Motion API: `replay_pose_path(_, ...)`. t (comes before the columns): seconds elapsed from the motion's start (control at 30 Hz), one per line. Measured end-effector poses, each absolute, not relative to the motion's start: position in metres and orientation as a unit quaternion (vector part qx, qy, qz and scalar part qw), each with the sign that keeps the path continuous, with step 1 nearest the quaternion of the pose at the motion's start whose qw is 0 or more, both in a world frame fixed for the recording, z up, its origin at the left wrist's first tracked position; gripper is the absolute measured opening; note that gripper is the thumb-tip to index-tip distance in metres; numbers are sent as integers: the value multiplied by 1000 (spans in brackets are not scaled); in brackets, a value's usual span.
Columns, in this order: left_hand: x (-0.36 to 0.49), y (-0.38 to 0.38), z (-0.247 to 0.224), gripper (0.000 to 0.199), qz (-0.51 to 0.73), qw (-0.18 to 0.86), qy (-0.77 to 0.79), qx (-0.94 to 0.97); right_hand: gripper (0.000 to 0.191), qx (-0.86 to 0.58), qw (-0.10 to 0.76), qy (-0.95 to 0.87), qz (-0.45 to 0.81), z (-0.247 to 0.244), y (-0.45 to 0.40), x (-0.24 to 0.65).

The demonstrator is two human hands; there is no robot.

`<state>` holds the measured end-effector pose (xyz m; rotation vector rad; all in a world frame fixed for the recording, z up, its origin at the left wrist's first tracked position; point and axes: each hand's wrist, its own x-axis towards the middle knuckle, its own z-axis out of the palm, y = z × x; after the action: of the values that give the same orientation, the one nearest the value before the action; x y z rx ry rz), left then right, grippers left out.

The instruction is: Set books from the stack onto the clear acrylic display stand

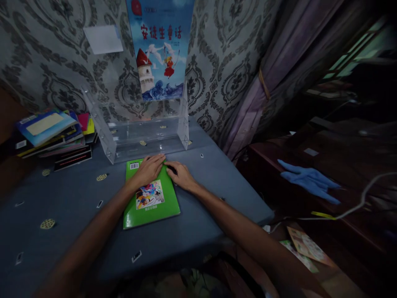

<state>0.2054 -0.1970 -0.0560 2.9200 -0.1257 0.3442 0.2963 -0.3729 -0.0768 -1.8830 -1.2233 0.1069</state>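
A green book [169, 203] with a small colourful picture and a barcode lies flat on the blue-grey table, turned upside down to my view. My left hand [150, 170] rests flat on its upper part, fingers stretched toward the top right corner. At the book's upper right edge is my right hand [180, 174], its fingers curled with the tips at the edge; whatever they may pinch is too small to make out. Just beyond the book stands a clear acrylic rack [145, 152], a blue book [161, 54] upright at its back.
A pile of books [49, 132] sits at the table's back left. The table's right edge [242, 182] slopes toward me. Beyond it are a purple curtain [248, 111], a blue glove [310, 180] and a white cable [361, 203].
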Motion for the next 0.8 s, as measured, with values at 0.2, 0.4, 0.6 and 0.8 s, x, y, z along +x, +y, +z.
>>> replay_pose_path(0.2,201,-199,-53,47,104,104,-47,988,29,-746,492,-440,83,-81,-370,306)
replay_pose_path(0.4,182,-208,-46,49,75,115,-89,987,33,-730,518,-438,78,-85,-369,311)
replay_pose_path(0.6,148,-225,-46,46,66,132,-140,979,36,-720,517,-459,57,-85,-367,310)
replay_pose_path(0.8,107,-247,-37,43,33,153,-205,966,36,-724,487,-487,39,-81,-368,308)
